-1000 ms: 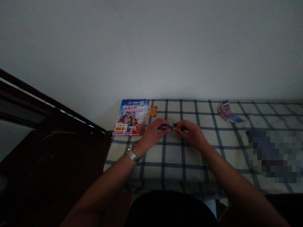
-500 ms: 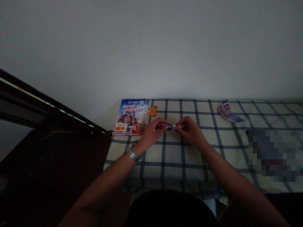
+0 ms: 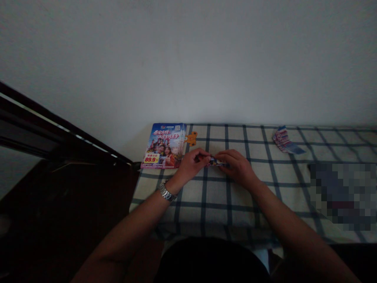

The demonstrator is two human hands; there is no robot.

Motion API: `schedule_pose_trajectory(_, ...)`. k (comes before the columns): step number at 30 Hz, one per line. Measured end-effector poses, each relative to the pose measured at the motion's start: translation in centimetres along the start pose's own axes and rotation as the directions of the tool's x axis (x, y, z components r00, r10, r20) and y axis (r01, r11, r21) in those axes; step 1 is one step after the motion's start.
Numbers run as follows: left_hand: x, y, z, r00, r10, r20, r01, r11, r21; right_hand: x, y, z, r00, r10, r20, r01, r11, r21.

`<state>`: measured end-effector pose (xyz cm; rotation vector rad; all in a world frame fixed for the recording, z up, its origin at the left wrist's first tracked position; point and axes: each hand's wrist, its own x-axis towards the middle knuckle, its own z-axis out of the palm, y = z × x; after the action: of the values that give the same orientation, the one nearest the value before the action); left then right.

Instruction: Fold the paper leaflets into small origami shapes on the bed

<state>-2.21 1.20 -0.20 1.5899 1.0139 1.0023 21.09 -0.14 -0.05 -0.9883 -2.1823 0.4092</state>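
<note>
Between my two hands is a narrow folded strip of printed paper (image 3: 214,161), held low over the checked cloth. My left hand (image 3: 194,162), with a metal watch on its wrist, pinches the strip's left end between thumb and fingers. The fingers of my right hand (image 3: 235,166) are closed on the right part and cover much of it. A stack of printed flyers (image 3: 163,146) lies to the left of my left hand. Beside that stack is a small orange bear-shaped piece (image 3: 191,138).
A blue and white checked cloth (image 3: 188,215) covers the table against the wall. Toward the back right lies a pleated, fan-like folded paper (image 3: 285,140). A blurred-out dark object (image 3: 338,194) is at the right. Dark furniture rails (image 3: 59,122) run along the left.
My right hand has turned over the strip and moved slightly down, its fingers now covering more of it. The strip shows less of its printed face. My left hand has barely moved.
</note>
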Motion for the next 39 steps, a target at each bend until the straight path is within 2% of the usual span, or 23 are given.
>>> schedule_pose_trajectory(6, -0.4, 1.0, 0.1, 0.999, 0.012, 0.037, -0.013, 0.999, 0.037, -0.3, -0.3, -0.1, 0.997, 0.081, 0.017, -0.082, 0.996, 0.033)
schedule_pose_trajectory(8, -0.6, 1.2, 0.2, 0.996, 0.058, 0.061, -0.062, 0.996, 0.062, -0.3, -0.4, -0.1, 0.991, 0.133, 0.012, -0.133, 0.990, 0.050)
schedule_pose_trajectory(13, -0.7, 1.0, 0.2, 0.981, 0.195, 0.017, -0.195, 0.961, 0.199, -0.2, -0.7, -0.1, 0.978, 0.208, 0.017, -0.209, 0.972, 0.109)
schedule_pose_trajectory(17, -0.6, 0.7, 0.3, 0.983, 0.184, 0.022, -0.184, 0.957, 0.225, -0.2, -0.8, 0.0, 0.970, 0.240, 0.028, -0.242, 0.961, 0.131)
schedule_pose_trajectory(23, -0.7, 0.8, 0.6, 0.987, 0.159, -0.022, -0.148, 0.953, 0.263, -0.2, -0.9, 0.1, 0.968, 0.245, 0.051, -0.250, 0.959, 0.136)
schedule_pose_trajectory(39, -0.9, 1.1, 0.9, 0.980, 0.198, -0.021, -0.185, 0.944, 0.273, 0.1, -1.7, 0.1, 0.974, 0.222, -0.040, -0.210, 0.957, 0.201)
